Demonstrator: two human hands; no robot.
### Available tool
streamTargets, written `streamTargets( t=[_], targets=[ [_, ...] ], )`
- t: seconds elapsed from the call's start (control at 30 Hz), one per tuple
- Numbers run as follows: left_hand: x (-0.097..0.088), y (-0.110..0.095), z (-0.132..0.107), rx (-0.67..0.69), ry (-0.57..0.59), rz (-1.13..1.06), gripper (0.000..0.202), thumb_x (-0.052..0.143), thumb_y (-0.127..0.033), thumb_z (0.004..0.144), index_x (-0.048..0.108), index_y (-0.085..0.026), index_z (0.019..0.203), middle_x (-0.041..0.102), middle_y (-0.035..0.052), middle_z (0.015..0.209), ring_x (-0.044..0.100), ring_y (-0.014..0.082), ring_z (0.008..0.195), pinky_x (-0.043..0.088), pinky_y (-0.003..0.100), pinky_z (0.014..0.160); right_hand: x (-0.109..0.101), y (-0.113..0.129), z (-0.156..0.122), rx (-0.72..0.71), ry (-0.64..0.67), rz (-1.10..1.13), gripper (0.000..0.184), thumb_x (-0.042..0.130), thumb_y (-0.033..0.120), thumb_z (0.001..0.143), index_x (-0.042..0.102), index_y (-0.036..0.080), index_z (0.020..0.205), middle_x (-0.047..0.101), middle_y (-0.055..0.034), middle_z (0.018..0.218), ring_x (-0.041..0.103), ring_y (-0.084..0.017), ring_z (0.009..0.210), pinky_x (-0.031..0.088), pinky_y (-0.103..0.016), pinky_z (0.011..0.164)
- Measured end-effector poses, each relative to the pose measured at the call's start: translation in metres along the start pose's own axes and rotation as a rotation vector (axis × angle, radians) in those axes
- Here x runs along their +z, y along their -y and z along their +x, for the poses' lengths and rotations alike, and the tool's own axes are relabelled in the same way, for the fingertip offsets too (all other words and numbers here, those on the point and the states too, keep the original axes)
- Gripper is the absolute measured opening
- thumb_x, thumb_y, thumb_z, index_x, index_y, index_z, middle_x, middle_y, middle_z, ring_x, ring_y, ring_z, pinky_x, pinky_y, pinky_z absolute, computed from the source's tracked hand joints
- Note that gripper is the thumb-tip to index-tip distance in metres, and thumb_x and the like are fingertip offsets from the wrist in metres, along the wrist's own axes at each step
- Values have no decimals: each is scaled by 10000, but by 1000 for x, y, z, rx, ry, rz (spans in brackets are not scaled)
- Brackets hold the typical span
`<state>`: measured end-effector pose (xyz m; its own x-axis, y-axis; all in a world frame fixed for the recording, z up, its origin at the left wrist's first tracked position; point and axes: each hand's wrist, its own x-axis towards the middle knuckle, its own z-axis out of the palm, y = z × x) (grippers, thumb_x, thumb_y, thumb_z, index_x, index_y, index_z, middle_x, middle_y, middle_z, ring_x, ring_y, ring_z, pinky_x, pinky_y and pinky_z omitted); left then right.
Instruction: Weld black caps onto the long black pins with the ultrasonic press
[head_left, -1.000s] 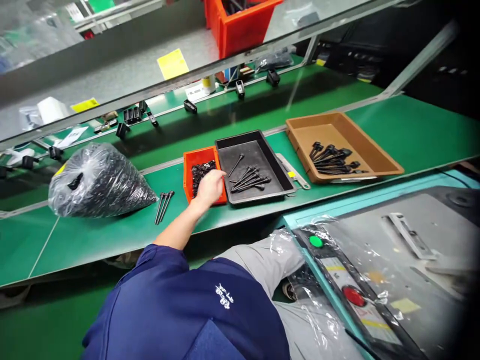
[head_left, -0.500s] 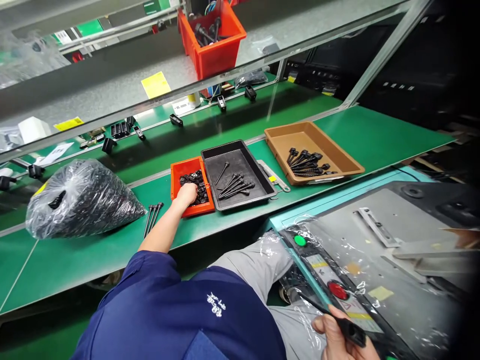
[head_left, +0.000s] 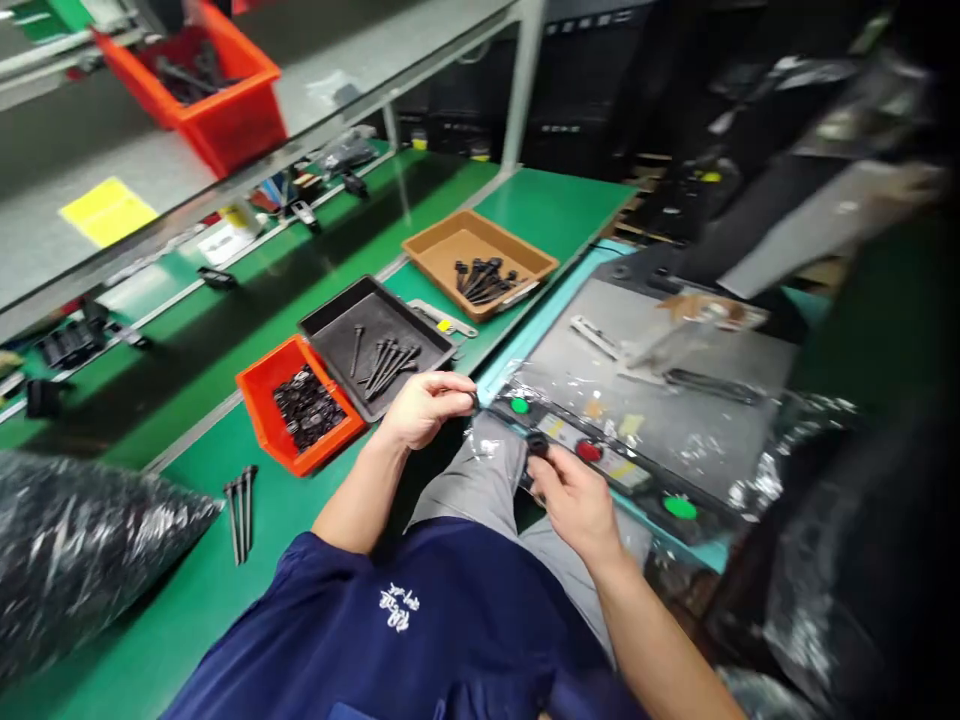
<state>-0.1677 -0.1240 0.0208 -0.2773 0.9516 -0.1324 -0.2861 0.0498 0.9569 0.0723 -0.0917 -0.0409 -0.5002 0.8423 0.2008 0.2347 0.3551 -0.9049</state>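
My left hand (head_left: 427,408) is closed in a pinch over the front edge of the green bench, a small black part (head_left: 474,400) at its fingertips. To its right, above my lap, my right hand (head_left: 576,497) is closed around a black rod with a thick head (head_left: 537,443); the head points up and most of the shaft is hidden. The two hands are a short way apart. Left of my left hand stands an orange-red bin (head_left: 259,415) of small black parts, beside a dark tray (head_left: 330,325) with several black rods in it.
A brown tray (head_left: 427,245) holds more black rods. Three rods (head_left: 241,512) lie by a plastic bag of black parts (head_left: 90,550). At right is a machine with green buttons (head_left: 680,508) and a red button (head_left: 589,451). A shelf with an orange-red bin (head_left: 232,130) overhangs the bench.
My left hand has come out of the orange-red bin with a small black part and moved right. My right hand has risen towards it with the black rod. The view has swung right.
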Motion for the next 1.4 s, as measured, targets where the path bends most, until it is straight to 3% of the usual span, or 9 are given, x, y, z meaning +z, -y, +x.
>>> streamTargets(
  t=[0.1, 0.23, 0.4, 0.53, 0.77, 0.93, 1.07, 1.27, 1.4],
  targets=[
    [41, 12, 15, -113, 245, -27, 349, 905, -337, 562, 775, -130, 811, 695, 55, 842, 625, 106, 676, 514, 227, 609, -11, 9, 8, -102, -62, -92, 262, 494, 377, 999, 691, 205, 986, 650, -45, 779, 627, -192, 707, 521, -305, 693],
    [62, 24, 25, -240, 419, -6, 362, 906, -344, 580, 786, -130, 846, 691, 47, 804, 592, 80, 616, 491, 219, 587, -29, 14, 5, -152, -65, -161, 260, 476, 339, 1012, 694, 205, 1055, 630, -50, 810, 593, -185, 717, 490, -296, 661],
    [69, 35, 31, -304, 504, -18, 395, 900, -369, 599, 787, -136, 897, 689, 33, 802, 572, 52, 567, 465, 204, 564, -38, 11, 0, -173, -69, -211, 262, 487, 345, 1009, 704, 200, 994, 620, -53, 792, 591, -186, 699, 486, -302, 649],
    [74, 43, 34, -316, 503, -2, 472, 900, -408, 589, 779, -132, 953, 692, 37, 794, 566, 56, 555, 484, 217, 569, -43, 6, -1, -190, -95, -291, 275, 483, 344, 1011, 703, 200, 1089, 649, -71, 848, 621, -203, 756, 508, -325, 705],
    [80, 49, 28, 89, 409, 186, 312, 798, -426, 740, 788, -171, 919, 711, 81, 1006, 650, 143, 756, 569, 290, 669, -45, 3, -3, -160, -148, -363, 304, 468, 327, 1017, 696, 202, 1174, 665, -81, 888, 648, -219, 807, 528, -337, 756],
    [78, 49, 26, 239, 457, 338, 258, 731, -383, 829, 784, -221, 1023, 722, 85, 1049, 672, 204, 984, 564, 350, 875, -44, -1, -4, -155, -169, -350, 289, 483, 318, 1015, 685, 202, 1186, 684, -90, 965, 661, -225, 867, 531, -340, 780],
    [80, 55, 26, 306, 474, 398, 272, 690, -372, 871, 763, -236, 1095, 711, 82, 1075, 659, 203, 1027, 529, 367, 954, -42, -2, -3, -129, -203, -310, 267, 488, 314, 1010, 689, 185, 1128, 680, -84, 912, 656, -220, 815, 521, -336, 748],
    [100, 55, 35, 386, 547, 457, 398, 681, -425, 867, 698, -256, 1228, 642, 91, 1146, 616, 197, 1033, 548, 322, 825, -39, 3, 4, -30, -352, -212, 269, 467, 335, 1012, 684, 200, 928, 674, -60, 822, 635, -213, 758, 478, -313, 677],
    [129, 50, 58, 420, 502, 512, 427, 767, -454, 778, 742, -222, 1136, 623, 85, 1057, 598, 155, 860, 525, 269, 681, -44, -2, 16, 3, -496, -242, 327, 457, 386, 1014, 690, 192, 892, 651, -62, 768, 618, -211, 707, 467, -314, 666]
  ],
)
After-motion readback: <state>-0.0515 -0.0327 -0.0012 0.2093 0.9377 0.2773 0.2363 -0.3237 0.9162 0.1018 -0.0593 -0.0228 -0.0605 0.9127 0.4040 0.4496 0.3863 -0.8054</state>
